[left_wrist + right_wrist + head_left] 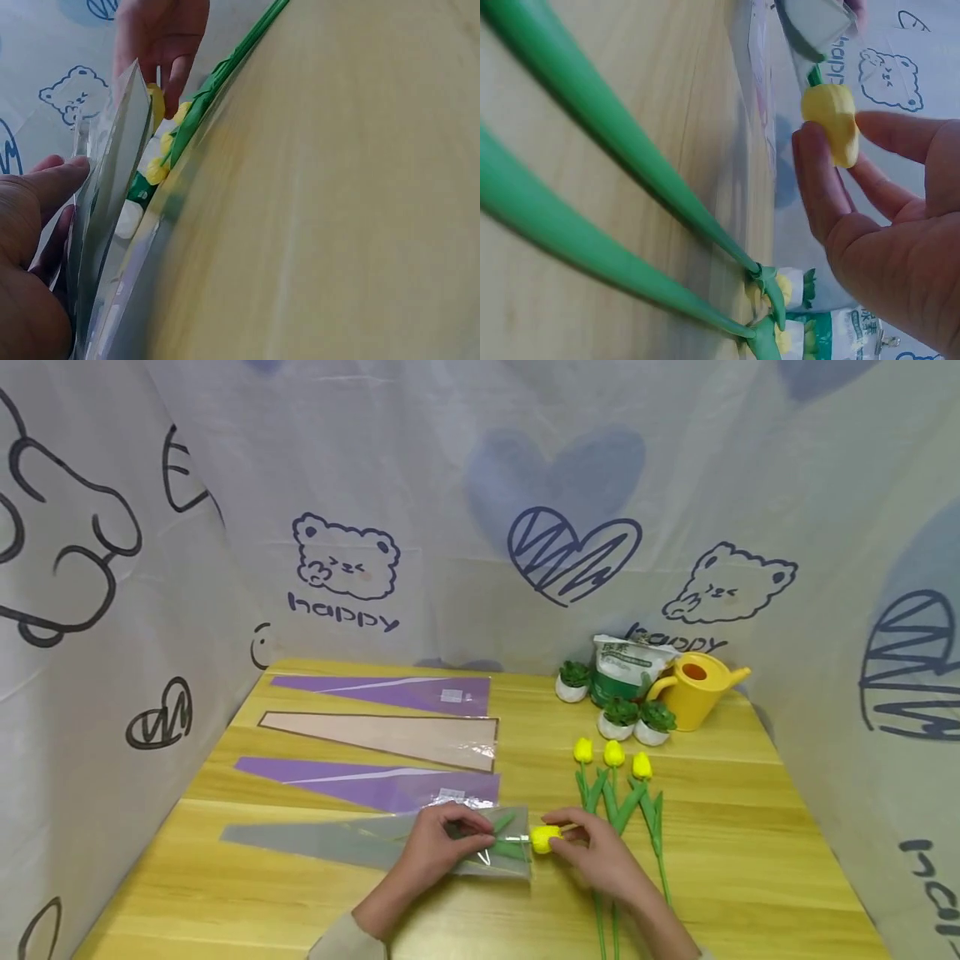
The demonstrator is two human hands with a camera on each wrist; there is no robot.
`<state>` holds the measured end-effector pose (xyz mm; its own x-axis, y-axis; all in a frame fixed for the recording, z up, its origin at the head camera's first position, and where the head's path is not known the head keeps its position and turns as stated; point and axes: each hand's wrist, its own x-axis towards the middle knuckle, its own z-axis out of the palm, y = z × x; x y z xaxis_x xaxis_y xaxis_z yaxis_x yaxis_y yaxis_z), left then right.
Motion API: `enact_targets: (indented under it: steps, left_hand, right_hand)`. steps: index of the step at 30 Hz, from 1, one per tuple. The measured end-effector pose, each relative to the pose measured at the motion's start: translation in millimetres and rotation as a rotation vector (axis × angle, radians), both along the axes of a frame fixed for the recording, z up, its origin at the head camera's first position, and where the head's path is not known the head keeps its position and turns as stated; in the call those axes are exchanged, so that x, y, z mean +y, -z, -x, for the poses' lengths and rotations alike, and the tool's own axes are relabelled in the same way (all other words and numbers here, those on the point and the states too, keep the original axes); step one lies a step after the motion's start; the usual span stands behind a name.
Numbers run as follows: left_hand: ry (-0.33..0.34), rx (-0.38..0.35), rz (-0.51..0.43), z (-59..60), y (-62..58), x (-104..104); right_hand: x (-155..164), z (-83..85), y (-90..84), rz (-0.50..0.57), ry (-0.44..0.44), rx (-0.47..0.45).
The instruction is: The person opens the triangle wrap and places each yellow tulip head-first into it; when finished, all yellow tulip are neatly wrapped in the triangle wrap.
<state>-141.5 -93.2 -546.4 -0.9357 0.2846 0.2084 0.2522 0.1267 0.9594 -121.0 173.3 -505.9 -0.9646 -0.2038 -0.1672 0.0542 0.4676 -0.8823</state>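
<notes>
A yellow tulip (545,839) lies with its stem and green leaves inside a grey, clear-fronted flower sleeve (315,843). Its bloom sticks out of the sleeve's wide right end. My left hand (442,842) grips the sleeve near that end, thumb on top; the left wrist view shows the plastic (112,195) between thumb and fingers. With thumb and fingertips my right hand (596,852) pinches the bloom (831,120), seen closely in the right wrist view. Beneath and beyond the right forearm lie more yellow tulips (614,753) with long green stems.
Two purple sleeves (390,693) and a beige sleeve (390,739) lie flat behind the grey one. At the back right stand small potted succulents (618,717), a green-and-white bag (628,667) and a yellow watering can (693,693). Printed cloth (450,527) hangs around the wooden table (750,860).
</notes>
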Motion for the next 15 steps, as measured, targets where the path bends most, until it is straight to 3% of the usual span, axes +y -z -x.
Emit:
enact_targets:
  steps: [15]
  left_hand:
    - [0.022,0.031,0.046,0.4,-5.0,-3.7]
  right_hand:
    - [-9.9,1.0,2.4,0.084,-0.050,0.050]
